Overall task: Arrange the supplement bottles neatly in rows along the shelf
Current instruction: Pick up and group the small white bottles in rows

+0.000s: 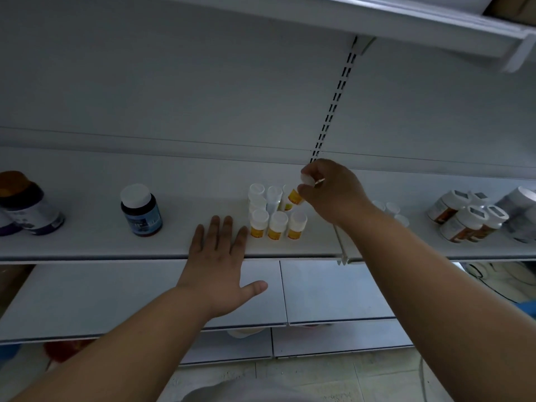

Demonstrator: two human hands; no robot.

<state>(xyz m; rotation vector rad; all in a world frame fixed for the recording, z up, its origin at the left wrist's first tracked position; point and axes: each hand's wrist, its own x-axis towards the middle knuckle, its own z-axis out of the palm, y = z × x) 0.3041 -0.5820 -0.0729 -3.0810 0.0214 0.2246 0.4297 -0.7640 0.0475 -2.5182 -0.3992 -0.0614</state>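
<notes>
Several small white-capped bottles with orange labels [277, 224] stand in tight rows at the middle of the white shelf [116, 248]. My right hand [330, 190] hovers over the back right of that cluster and grips one more small orange-labelled bottle [295, 195] by its white cap, tilted. My left hand [217, 256] lies flat, fingers straight, on the shelf's front edge just left of the cluster, its fingertips near the front-left bottle. It holds nothing.
A dark bottle with a blue label [141, 211] stands alone to the left. Larger dark jars [26, 207] sit at the far left. White-lidded jars [470, 219] crowd the right end, with small white caps [393, 210] behind my right forearm. An upper shelf [435, 27] overhangs.
</notes>
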